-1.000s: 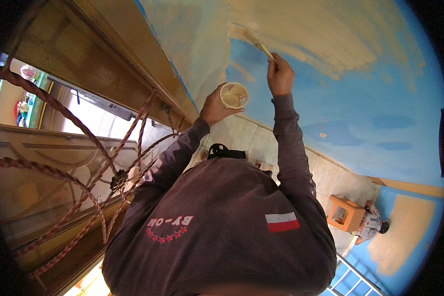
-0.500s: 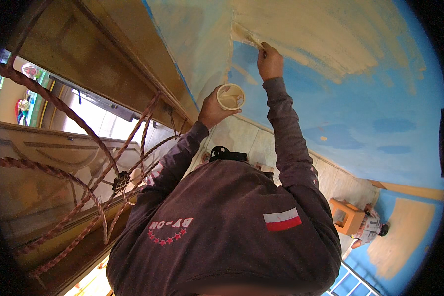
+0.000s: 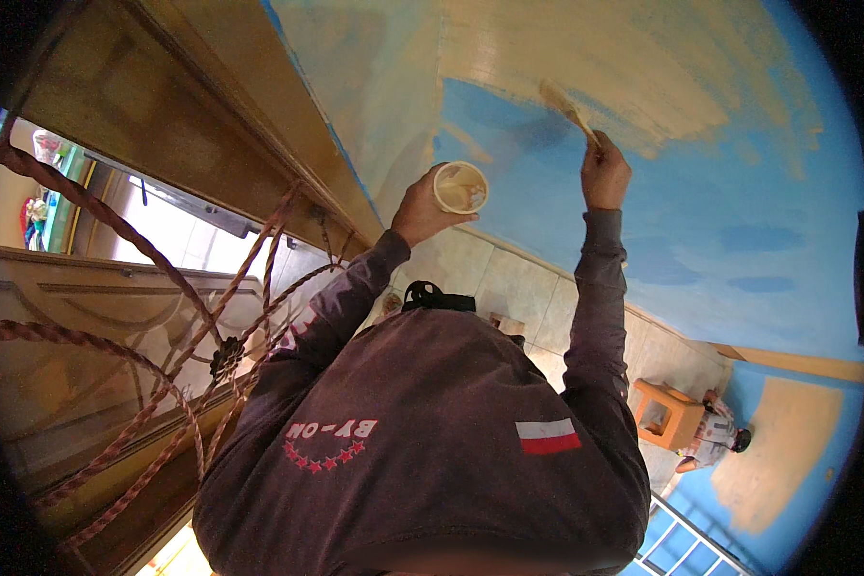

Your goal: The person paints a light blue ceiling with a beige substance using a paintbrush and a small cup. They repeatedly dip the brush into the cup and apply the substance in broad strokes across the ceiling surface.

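My left hand (image 3: 419, 209) is closed around a white cup (image 3: 461, 188) with cream paint inside, held left of centre in front of the wall. My right hand (image 3: 604, 171) grips a paintbrush (image 3: 574, 111) by its handle, its bristles at the cream band on the blue wall (image 3: 701, 230). The cream paint (image 3: 634, 58) covers the upper part of that wall in uneven strokes, with blue showing below. An adjoining pale cream wall (image 3: 374, 77) meets it at a corner above the cup.
At left are twisted metal bars (image 3: 96, 178) and brown wooden panels (image 3: 154, 86). A tiled floor (image 3: 490, 269) shows below. At lower right another person (image 3: 715, 432) is beside an orange plastic stool (image 3: 667, 415) near a partly cream wall, with a metal ladder (image 3: 686, 538) below.
My right hand rose with the brush toward the corner, then moved right and down along the wall. My left hand with the cup shifted only slightly.
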`<state>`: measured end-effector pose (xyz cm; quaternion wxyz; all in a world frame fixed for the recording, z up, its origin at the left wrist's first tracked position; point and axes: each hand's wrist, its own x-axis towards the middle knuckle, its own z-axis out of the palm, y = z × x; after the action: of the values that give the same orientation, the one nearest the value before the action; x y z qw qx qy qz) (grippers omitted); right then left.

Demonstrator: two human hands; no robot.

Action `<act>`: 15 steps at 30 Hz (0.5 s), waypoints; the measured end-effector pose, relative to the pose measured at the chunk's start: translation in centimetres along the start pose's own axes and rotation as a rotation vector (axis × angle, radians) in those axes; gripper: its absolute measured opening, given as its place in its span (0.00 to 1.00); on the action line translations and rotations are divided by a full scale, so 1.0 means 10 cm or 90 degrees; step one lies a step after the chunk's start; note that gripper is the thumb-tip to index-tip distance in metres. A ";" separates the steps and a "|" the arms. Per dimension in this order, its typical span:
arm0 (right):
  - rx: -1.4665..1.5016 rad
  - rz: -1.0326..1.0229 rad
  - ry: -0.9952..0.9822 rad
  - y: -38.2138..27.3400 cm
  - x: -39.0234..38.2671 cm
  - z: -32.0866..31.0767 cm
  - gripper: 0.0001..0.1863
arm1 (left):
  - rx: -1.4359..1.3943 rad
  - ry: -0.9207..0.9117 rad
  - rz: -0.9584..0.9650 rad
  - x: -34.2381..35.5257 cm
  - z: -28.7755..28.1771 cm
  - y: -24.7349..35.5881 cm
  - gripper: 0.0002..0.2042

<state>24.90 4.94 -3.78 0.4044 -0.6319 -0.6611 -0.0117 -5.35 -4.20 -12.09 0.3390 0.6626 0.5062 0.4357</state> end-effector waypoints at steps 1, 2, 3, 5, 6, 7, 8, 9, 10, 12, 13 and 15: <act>-0.006 0.004 0.005 0.10 -0.02 -0.07 0.13 | 0.013 -0.005 0.005 0.00 0.02 -0.01 0.45; -0.025 0.005 0.016 0.19 -0.04 -0.15 0.13 | 0.015 -0.011 0.002 -0.01 0.02 0.01 0.45; -0.043 0.007 0.028 0.26 -0.05 -0.21 0.13 | 0.020 -0.017 -0.001 -0.01 0.02 0.03 0.46; -0.059 0.010 0.046 0.36 -0.10 -0.32 0.12 | 0.028 -0.023 -0.006 -0.01 0.02 0.03 0.46; -0.058 0.012 0.051 0.39 -0.12 -0.36 0.12 | 0.032 -0.024 -0.008 -0.01 0.04 0.00 0.46; -0.055 0.014 0.056 0.41 -0.15 -0.40 0.12 | 0.036 -0.024 -0.010 -0.01 0.05 -0.02 0.47; -0.078 0.062 0.024 0.33 -0.18 -0.45 0.11 | 0.037 -0.017 -0.010 -0.01 0.04 -0.02 0.46; -0.049 0.046 0.034 0.28 -0.23 -0.45 0.11 | 0.037 -0.011 -0.010 -0.02 0.03 -0.01 0.45; -0.020 0.030 0.042 0.24 -0.29 -0.44 0.11 | 0.037 -0.003 -0.010 -0.02 0.03 0.01 0.44; 0.041 -0.006 0.042 0.13 -0.34 -0.35 0.11 | 0.033 0.001 -0.011 -0.03 0.02 0.02 0.44; 0.072 -0.027 0.032 0.05 -0.35 -0.28 0.11 | 0.032 0.003 -0.013 -0.04 0.02 0.02 0.44; 0.156 -0.055 0.022 -0.07 -0.38 -0.04 0.11 | 0.027 0.011 -0.006 -0.06 0.00 0.04 0.44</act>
<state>24.09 1.43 -5.25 0.4891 -0.5482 -0.6772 0.0412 -5.23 -4.91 -11.91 0.3229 0.6633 0.5213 0.4290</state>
